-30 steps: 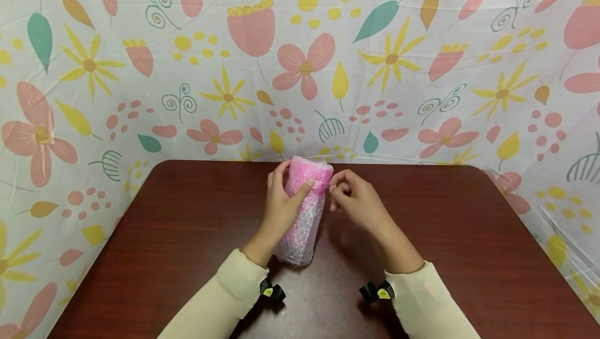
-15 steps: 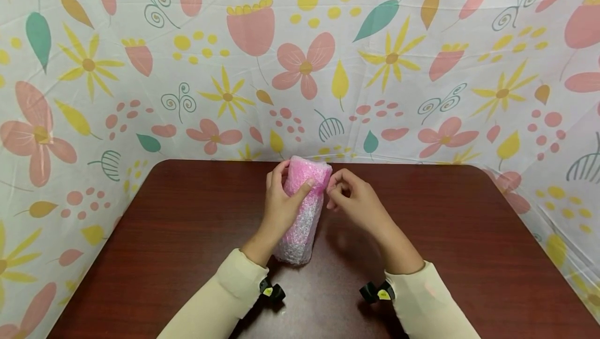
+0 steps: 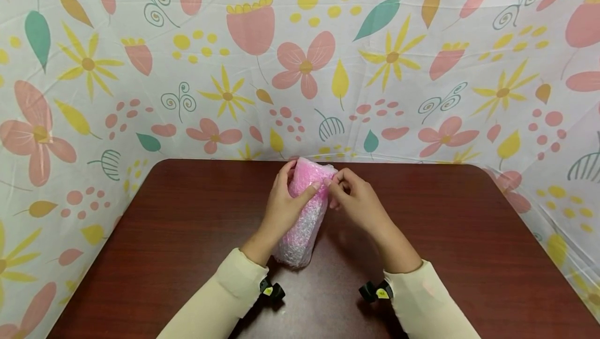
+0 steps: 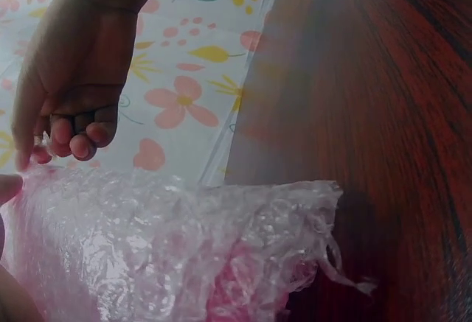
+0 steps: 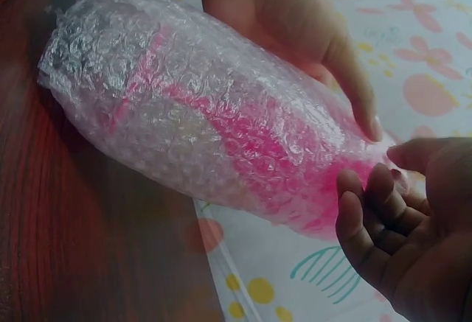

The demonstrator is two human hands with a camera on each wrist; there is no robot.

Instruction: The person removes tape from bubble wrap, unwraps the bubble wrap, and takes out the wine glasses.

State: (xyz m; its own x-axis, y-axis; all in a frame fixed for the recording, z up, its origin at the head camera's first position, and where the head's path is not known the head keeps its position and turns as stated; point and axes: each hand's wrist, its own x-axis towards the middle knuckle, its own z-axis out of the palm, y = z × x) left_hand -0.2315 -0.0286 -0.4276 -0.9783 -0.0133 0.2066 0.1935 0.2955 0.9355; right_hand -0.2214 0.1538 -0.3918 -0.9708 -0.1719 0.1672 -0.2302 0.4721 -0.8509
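A bubble-wrapped package (image 3: pixel 304 214), pink at the top and clear silvery lower down, leans upright over the table with its lower end close to the surface. My left hand (image 3: pixel 283 204) grips its upper left side, thumb across the front and fingers behind. At the upper right edge, my right hand (image 3: pixel 353 196) pinches the wrap between thumb and forefinger, its other fingers curled below. In the right wrist view, the bubble wrap (image 5: pixel 221 116) shows pink areas beneath it, and the right fingertips (image 5: pixel 350 186) overlap its top end. A loose strip of wrap (image 4: pixel 346 281) hangs from the bottom in the left wrist view.
The dark reddish-brown wooden table (image 3: pixel 197 214) extends around the package. Behind it hangs a floral-patterned cloth (image 3: pixel 300 120), meeting the table's far edge. Black wrist straps (image 3: pixel 272 291) sit at both cream sleeves (image 3: pixel 217 297).
The package's top has tilted slightly right, towards my right hand, and my left hand has shifted right with it. My right hand has stayed nearly in place, its fingertips now overlapping the package's edge.
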